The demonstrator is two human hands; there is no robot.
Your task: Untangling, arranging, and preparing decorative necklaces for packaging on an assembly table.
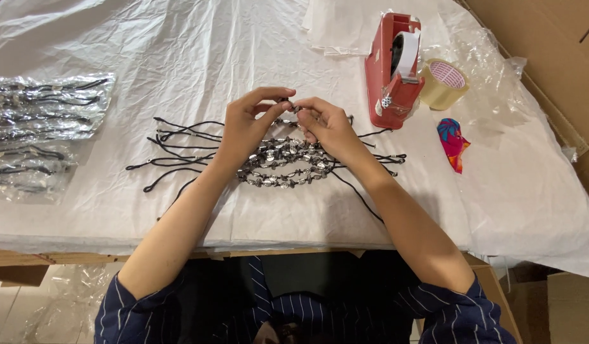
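surface [179,57] under white sheet | clear bags [43,127] at left hold corded pieces, contents blurred | red dispenser [393,70] holds tape | bracelets [285,162] piled mid-surface | left hand [246,127], right hand [326,124] pinch one bracelet, partly hidden

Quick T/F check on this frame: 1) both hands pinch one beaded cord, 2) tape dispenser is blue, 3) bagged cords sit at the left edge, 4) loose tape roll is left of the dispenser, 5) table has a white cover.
1) True: the left hand and right hand pinch a beaded cord above the pile of cords.
2) False: the tape dispenser is red.
3) True: the bagged cords lie at the left edge.
4) False: the tape roll sits right of the dispenser.
5) True: white cover.
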